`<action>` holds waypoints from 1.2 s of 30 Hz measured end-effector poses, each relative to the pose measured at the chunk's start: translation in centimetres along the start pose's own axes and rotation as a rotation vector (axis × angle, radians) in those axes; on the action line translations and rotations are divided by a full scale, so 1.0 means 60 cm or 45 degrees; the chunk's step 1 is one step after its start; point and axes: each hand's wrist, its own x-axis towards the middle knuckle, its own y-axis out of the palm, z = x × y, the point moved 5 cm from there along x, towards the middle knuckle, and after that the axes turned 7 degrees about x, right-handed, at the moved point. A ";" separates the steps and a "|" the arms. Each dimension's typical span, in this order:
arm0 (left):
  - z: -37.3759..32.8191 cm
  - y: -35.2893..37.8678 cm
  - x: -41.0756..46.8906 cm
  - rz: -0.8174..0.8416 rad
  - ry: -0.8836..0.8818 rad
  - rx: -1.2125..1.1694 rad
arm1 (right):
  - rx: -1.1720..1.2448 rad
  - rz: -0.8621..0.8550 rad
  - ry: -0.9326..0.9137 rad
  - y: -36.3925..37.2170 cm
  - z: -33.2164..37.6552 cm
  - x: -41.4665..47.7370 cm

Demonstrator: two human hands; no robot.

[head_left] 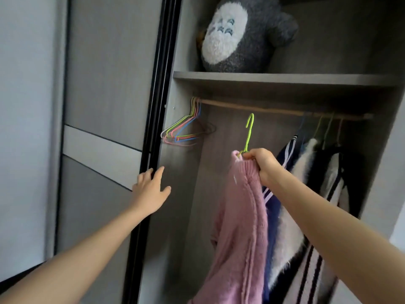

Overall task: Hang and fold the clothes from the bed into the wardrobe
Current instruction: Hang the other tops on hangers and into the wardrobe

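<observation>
Head view, wardrobe interior, one item in hand.

- Right hand (pixel 263 165): clenched round the base of a green hanger (pixel 249 130) and the neck of a pink sweater (pixel 241 216). The sweater hangs below the fist, in front of the open bay.
- Hook: upright, below the rail (pixel 252 105), not yet on it.
- Left hand (pixel 151 189): released, fingers straight and spread, at the wardrobe's left edge beside the door (pixel 105 84). Whether it touches is unclear.

Risks, judged:
- The hook may miss the rail if the lift is short or the hanger turns in the fist.
- The sweater looks bunched to one side and could slide off a shoulder once let go.
- The loose hem could catch on the neighbouring garments.

Surroundings:
- Spare hangers (pixel 184 130): bunched at the rail's left end, well apart from the hook.
- Hung clothes (pixel 306 172): fill the rail's right end, just beside the sweater. The free stretch lies between the two groups.
- Shelf (pixel 285 79): close above the rail, limiting room over the hook; a grey plush (pixel 238 34) sits on it.
</observation>
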 end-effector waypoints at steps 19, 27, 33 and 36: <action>-0.081 0.170 0.395 -0.465 0.378 0.098 | -0.210 -0.495 -0.514 -0.101 0.155 0.329; 0.018 0.184 0.560 -0.705 0.302 -0.032 | -0.306 -0.859 -0.547 -0.124 0.197 0.395; 0.038 0.222 0.584 -0.858 0.350 -0.075 | -0.565 -1.047 -0.598 -0.140 0.220 0.425; 0.043 0.227 0.591 -0.962 0.352 -0.038 | -0.642 -1.056 -0.540 -0.141 0.224 0.441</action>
